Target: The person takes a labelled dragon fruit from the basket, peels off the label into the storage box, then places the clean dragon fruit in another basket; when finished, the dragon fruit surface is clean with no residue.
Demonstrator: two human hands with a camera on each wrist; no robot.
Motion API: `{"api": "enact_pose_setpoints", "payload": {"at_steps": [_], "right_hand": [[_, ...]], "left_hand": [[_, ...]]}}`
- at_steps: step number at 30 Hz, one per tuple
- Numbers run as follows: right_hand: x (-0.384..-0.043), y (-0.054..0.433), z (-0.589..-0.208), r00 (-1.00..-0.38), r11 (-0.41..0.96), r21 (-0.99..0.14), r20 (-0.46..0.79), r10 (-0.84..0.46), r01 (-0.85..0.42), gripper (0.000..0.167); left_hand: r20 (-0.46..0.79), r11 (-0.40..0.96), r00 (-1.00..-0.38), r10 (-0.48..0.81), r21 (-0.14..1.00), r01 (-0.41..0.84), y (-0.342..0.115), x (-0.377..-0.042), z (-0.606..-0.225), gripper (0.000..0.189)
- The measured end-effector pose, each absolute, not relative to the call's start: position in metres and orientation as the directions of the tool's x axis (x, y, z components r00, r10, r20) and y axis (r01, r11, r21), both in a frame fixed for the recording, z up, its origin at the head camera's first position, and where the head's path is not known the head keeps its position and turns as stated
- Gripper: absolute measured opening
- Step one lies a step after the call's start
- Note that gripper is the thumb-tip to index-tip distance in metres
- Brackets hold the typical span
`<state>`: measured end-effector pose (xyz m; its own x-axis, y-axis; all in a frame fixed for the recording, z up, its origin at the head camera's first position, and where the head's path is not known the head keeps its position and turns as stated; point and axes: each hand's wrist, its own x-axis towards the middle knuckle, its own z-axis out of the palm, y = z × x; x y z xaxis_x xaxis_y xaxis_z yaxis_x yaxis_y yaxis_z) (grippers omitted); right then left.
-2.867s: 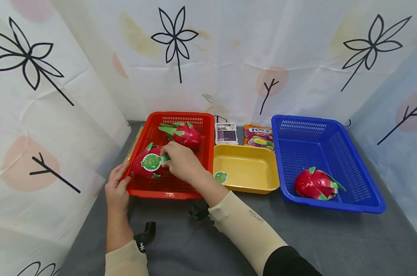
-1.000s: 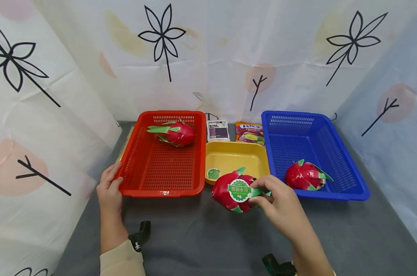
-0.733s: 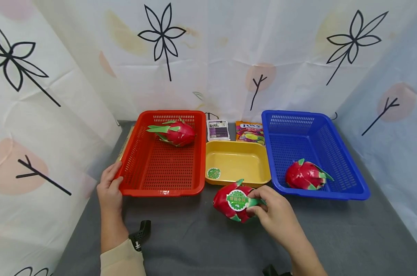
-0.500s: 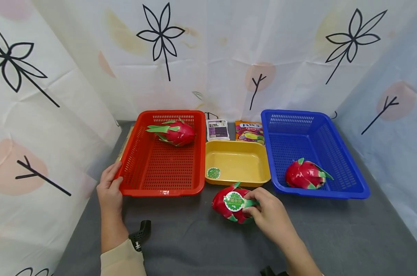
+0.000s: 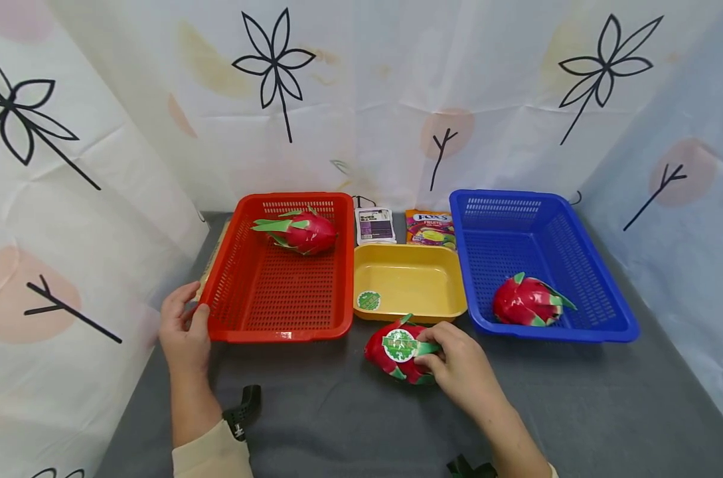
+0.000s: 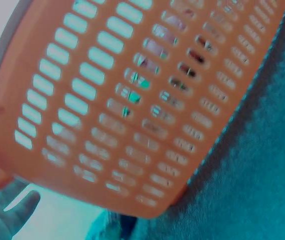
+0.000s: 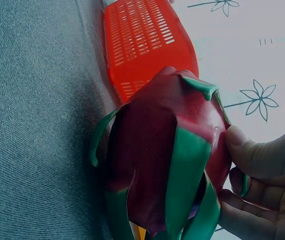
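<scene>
My right hand (image 5: 459,365) pinches a dragon fruit (image 5: 385,362) by the green leaves at its end, low over the grey table in front of the yellow tray (image 5: 415,285). A round green-and-white sticker faces up on the fruit. In the right wrist view the dragon fruit (image 7: 147,155) fills the middle, thumb and fingers (image 7: 252,152) along its side. My left hand (image 5: 184,335) is at the near left corner of the red basket (image 5: 283,318), thumb and forefinger spread apart. A second dragon fruit (image 5: 307,234) lies at the back of that basket.
A blue basket (image 5: 516,245) on the right holds another dragon fruit (image 5: 528,302). Behind the tray are an orange Fox's candy bag (image 5: 430,229) and a white-and-purple packet (image 5: 376,226). A patterned white curtain (image 5: 373,93) closes off the back and sides.
My right hand lifted the stickered dragon fruit out of the red basket and brought it right and toward me, then lower and slightly left. My left hand has loosened from the basket's edge.
</scene>
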<state>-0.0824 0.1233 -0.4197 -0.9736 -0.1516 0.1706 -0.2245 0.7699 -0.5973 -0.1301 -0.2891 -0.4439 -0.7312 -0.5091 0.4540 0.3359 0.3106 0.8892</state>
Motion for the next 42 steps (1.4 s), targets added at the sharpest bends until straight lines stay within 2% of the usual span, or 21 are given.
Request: {"api": "enact_pose_setpoints", "payload": {"at_steps": [6,10,17,21,27,33,42], "right_hand": [[-0.085,0.124,-0.422,-0.968,0.764,-0.596,0.194,-0.162,-0.247,0.030],[-0.085,0.126,-0.422,-0.968,0.763,-0.597,0.189,-0.164,-0.246,0.029],[-0.087,0.127,-0.421,-0.976,0.762,-0.611,0.150,-0.157,-0.216,0.028],[-0.089,0.128,-0.421,-0.978,0.755,-0.622,0.140,-0.153,-0.207,0.027],[-0.091,0.129,-0.420,-0.973,0.735,-0.637,0.160,-0.169,-0.233,0.026],[-0.093,0.131,-0.422,-0.969,0.721,-0.648,0.176,-0.172,-0.246,0.026],[-0.096,0.133,-0.426,-0.973,0.711,-0.665,0.175,-0.150,-0.229,0.026]], "left_hand": [[0.608,0.496,-0.655,-0.448,0.779,0.384,-0.257,-0.115,-0.410,0.036],[0.673,0.531,-0.635,-0.380,0.721,0.446,-0.241,-0.114,-0.400,0.037],[0.751,0.405,-0.631,-0.194,0.647,0.645,-0.212,-0.112,-0.388,0.040],[0.761,0.341,-0.642,-0.097,0.631,0.697,-0.202,-0.119,-0.401,0.044],[0.779,0.237,-0.626,0.041,0.601,0.763,-0.189,-0.132,-0.423,0.051],[0.769,0.156,-0.628,0.119,0.610,0.777,-0.172,-0.131,-0.425,0.051],[0.681,0.179,-0.700,0.214,0.677,0.714,-0.149,-0.125,-0.433,0.051]]}}
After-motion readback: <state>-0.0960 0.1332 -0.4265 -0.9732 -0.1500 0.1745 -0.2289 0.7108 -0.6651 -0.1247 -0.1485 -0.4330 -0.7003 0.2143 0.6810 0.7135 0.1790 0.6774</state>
